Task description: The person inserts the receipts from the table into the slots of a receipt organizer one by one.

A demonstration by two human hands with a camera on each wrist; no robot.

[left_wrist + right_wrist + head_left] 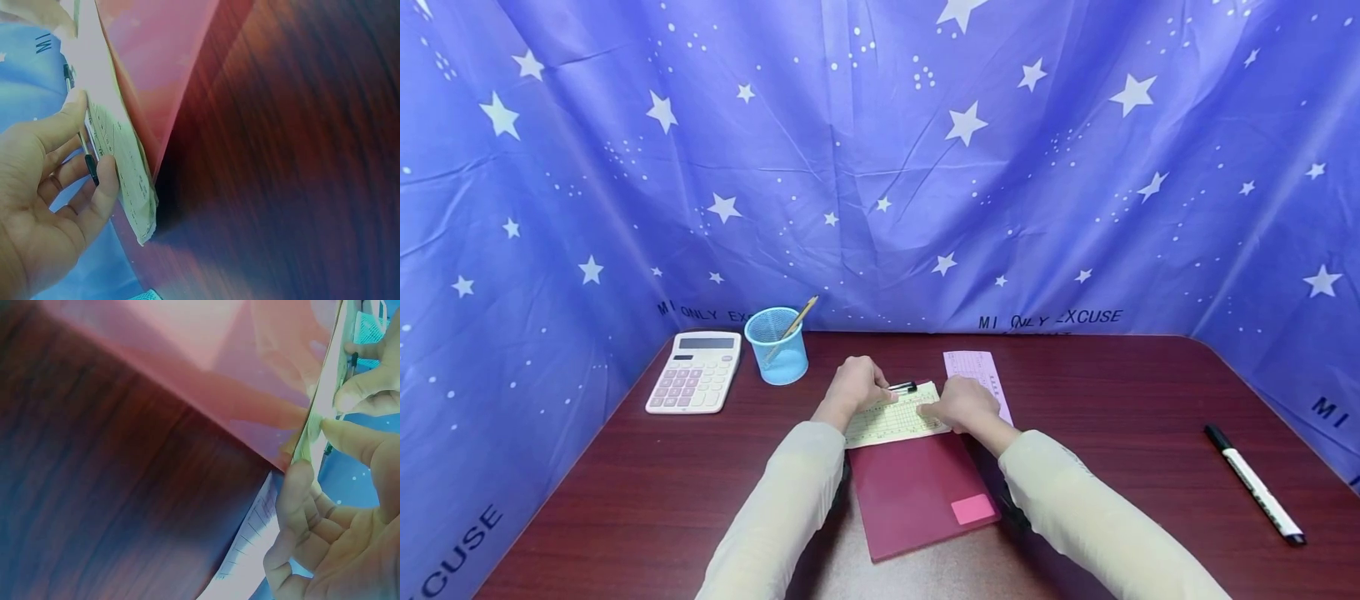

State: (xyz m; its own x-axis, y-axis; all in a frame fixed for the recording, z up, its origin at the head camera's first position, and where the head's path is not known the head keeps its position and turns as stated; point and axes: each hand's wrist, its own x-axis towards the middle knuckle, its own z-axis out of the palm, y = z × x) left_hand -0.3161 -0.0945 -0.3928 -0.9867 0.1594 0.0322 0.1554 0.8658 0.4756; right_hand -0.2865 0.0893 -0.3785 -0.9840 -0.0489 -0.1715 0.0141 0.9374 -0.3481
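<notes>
A dark red folder (917, 500) with a pink label lies in the middle of the table. On its far end is a yellow printed slip (895, 418), seemingly several sheets thick in the left wrist view. My left hand (856, 387) grips the slip near its far edge, thumb on the printed face. A thin rod with black ends (89, 162), perhaps a clip, runs along that edge beside the left fingers. At the other end, my right hand (340, 506) pinches the slip between thumb and finger. The folder's far edge is hidden beneath the paper.
A purple printed slip (973, 367) lies partly under my right hand. Back left stand a white calculator (695, 372) and a blue mesh cup (778, 354) holding a pencil (801, 315). A white marker with black ends (1255, 483) rests far right. Starry blue curtain surrounds the table.
</notes>
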